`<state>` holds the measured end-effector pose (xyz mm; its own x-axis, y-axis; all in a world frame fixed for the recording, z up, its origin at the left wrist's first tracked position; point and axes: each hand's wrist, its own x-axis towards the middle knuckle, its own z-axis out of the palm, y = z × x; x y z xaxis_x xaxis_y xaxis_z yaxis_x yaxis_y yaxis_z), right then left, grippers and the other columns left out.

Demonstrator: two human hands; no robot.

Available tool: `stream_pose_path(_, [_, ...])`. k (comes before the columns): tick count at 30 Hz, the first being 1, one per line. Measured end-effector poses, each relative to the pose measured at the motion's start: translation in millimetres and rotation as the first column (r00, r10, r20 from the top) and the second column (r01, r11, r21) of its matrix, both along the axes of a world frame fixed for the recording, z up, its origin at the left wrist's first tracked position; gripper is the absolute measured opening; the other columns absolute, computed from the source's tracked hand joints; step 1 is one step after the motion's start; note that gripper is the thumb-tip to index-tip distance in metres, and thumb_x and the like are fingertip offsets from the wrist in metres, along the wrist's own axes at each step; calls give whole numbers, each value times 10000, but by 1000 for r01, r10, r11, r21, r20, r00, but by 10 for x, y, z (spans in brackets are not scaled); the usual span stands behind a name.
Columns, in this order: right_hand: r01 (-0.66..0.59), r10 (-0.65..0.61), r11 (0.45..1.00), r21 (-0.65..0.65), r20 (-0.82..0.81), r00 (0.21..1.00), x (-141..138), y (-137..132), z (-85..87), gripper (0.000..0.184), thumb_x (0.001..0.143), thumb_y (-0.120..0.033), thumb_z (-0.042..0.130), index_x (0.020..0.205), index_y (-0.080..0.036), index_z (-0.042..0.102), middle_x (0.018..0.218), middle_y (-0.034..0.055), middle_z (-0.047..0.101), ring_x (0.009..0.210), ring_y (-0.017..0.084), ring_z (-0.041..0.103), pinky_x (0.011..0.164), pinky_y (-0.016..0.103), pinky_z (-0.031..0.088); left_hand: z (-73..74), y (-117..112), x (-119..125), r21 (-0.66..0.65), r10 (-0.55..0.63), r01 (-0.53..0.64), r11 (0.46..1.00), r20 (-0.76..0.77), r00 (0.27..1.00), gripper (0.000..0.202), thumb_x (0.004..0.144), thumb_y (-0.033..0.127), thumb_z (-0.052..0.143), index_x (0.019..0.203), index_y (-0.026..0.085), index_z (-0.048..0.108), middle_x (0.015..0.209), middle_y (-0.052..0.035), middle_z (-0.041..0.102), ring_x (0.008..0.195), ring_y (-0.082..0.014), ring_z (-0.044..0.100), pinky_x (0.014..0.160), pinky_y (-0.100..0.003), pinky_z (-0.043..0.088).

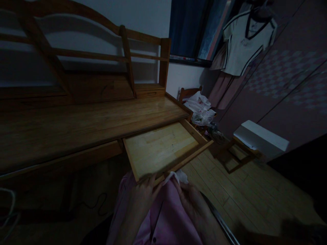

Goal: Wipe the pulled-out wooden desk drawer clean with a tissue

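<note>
White cloth — between hands, at drawer front.

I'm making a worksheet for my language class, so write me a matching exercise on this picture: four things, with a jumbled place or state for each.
1. drawer
2. white cloth
3. white shirt
4. plastic bags

A. hanging beside the window
B. heaped beyond the end of the desk
C. pulled open
D. held in the right hand

Pairs: 1-C, 2-D, 3-A, 4-B
</note>
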<state>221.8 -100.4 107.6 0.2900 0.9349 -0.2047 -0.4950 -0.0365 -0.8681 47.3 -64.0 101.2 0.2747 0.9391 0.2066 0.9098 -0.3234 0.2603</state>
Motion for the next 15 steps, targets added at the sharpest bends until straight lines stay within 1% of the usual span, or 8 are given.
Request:
stream_pose_path(4, [15,-17,1000,11,161,987,344,142,124,375,796,-383,628,1152,-282,689,1066,52,713,1106,281,650,927,447,570,-9,17,0,-7,2,-2,1000,14,1000,370,980,453,463,1169,193,647,1040,-103,752,883,-245,725,729,-329,525])
stream_pose_path(6, [143,-147,989,36,275,950,551,281,223,400,834,-386,599,1202,-247,669,1124,57,707,1152,271,626,986,429,520,-15,25,-4,-5,-5,5,1000,28,1000,352,977,438,475,1159,190,646,1049,-109,749,891,-246,724,754,-339,531])
stream_pose_path(7, [258,-268,963,77,387,882,659,358,278,410,847,-388,588,1216,-225,664,1146,62,705,1163,271,616,993,426,500,-17,28,-7,-9,-7,7,1000,31,999,338,975,421,485,1159,187,644,1046,-111,750,888,-246,725,760,-344,533])
stream_pose_path(8, [363,-388,919,153,512,767,761,438,332,427,858,-395,574,1229,-203,659,1172,71,699,1175,275,603,993,427,483,-18,30,-9,-14,-6,7,1000,33,999,325,971,403,496,1162,184,643,1037,-114,752,885,-247,725,763,-346,535])
stream_pose_path(10, [382,-469,876,295,703,535,927,619,430,448,890,-403,505,1233,-163,664,1204,99,688,1166,281,597,964,417,471,-13,34,-13,-30,-9,10,999,35,999,310,966,380,508,1161,180,642,1025,-116,753,883,-247,726,768,-346,539])
stream_pose_path(12, [216,-337,938,272,863,376,1000,826,494,446,914,-363,436,1234,-153,666,1163,114,703,1075,268,632,885,371,481,-2,34,-15,-47,-18,20,999,47,999,306,968,378,505,1158,181,642,1037,-115,750,903,-245,723,783,-347,543])
stream_pose_path(14, [12,-86,996,86,977,197,958,1040,512,419,924,-292,409,1225,-162,670,1095,118,724,1001,250,653,832,322,463,6,30,-15,-56,-20,24,998,68,997,300,973,380,496,1147,186,645,1040,-107,748,910,-240,720,792,-347,544])
stream_pose_path(15, [-68,46,997,-40,995,86,901,1136,504,401,928,-262,405,1207,-166,676,1074,122,729,1009,245,652,830,304,446,5,27,-14,-56,-18,23,998,78,997,299,975,381,493,1143,188,646,1031,-104,748,901,-237,720,789,-348,545])
